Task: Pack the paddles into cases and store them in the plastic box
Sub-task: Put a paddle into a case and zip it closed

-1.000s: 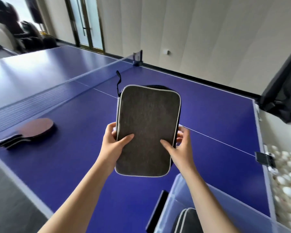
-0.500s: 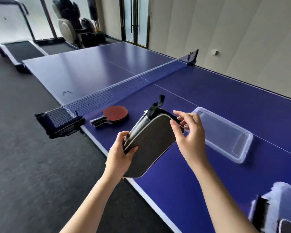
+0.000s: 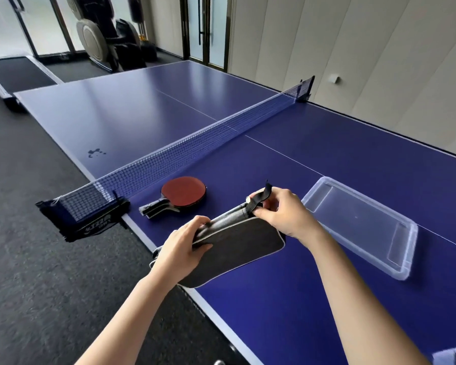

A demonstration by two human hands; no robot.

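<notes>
Blue and broad, the bench (image 3: 327,159) fills the head view, a ping-pong surface crossed by a net (image 3: 195,143) running from 9 o'clock toward 1 o'clock, with dark carpet (image 3: 37,259) along its left edge and pale wall panels (image 3: 379,61) behind. Near centre, held above the bench's near edge, a grey case (image 3: 237,248) with white piping lies tilted. The left hand (image 3: 182,246) grips the case's near-left end, fingers curled over its top edge. The right hand (image 3: 282,214) pinches at the case's far end by the black strap (image 3: 261,197). At 11 o'clock from the case, red paddles (image 3: 182,192) lie flat on the bench just beside the net. At 3 o'clock, a clear plastic lid (image 3: 361,225) rests flat on the bench, close to the right wrist.
</notes>
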